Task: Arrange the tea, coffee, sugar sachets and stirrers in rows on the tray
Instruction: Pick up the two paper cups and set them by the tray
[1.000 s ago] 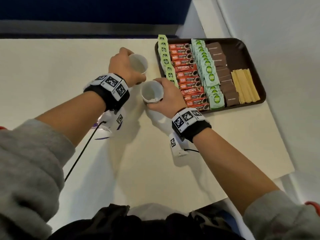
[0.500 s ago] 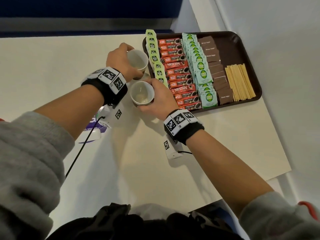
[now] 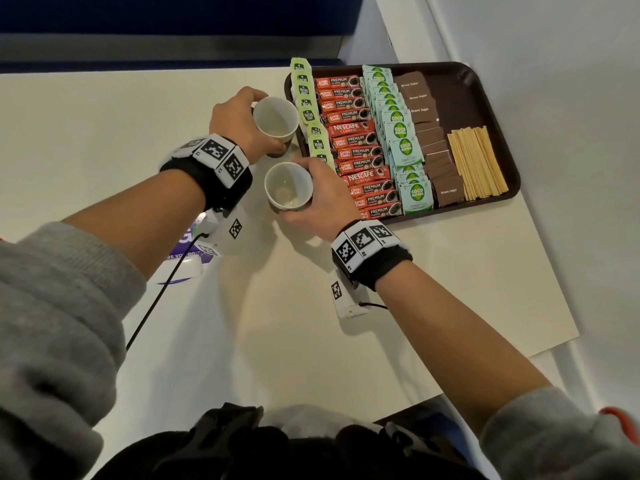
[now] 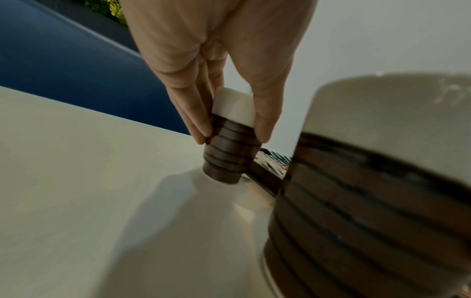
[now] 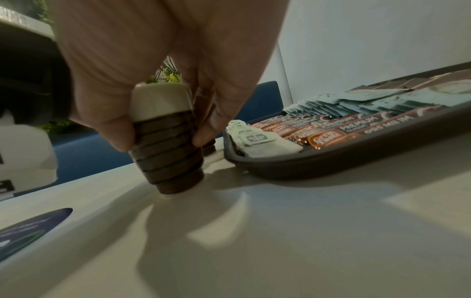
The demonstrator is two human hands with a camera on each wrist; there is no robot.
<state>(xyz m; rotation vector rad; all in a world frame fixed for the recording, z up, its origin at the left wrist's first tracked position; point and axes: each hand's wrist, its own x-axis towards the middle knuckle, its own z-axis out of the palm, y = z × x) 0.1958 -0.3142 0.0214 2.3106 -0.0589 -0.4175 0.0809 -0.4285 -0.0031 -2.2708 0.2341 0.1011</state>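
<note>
A brown tray (image 3: pixel 460 95) holds rows of green tea bags (image 3: pixel 306 109), red coffee sachets (image 3: pixel 353 143), pale Coco Natura sugar sachets (image 3: pixel 398 133), brown sugar sachets (image 3: pixel 426 133) and wooden stirrers (image 3: pixel 476 164). Just left of the tray, my left hand (image 3: pixel 235 123) grips the far cup (image 3: pixel 275 121), white inside and ribbed brown outside. My right hand (image 3: pixel 325 195) grips a matching near cup (image 3: pixel 287 188). In the left wrist view the fingers (image 4: pixel 196 113) clasp the cup (image 4: pixel 229 157) low at the table. In the right wrist view the near cup (image 5: pixel 165 153) tilts slightly beside the tray (image 5: pixel 331 159).
A purple and white card (image 3: pixel 187 258) lies on the cream table under my left wrist. A blue panel (image 3: pixel 173 15) runs along the back and a white wall stands at the right. The table's right edge (image 3: pixel 554 306) lies beyond the tray.
Both hands have carried their cups nearer to the tray's left edge. The two cups now sit closer together, one behind the other.
</note>
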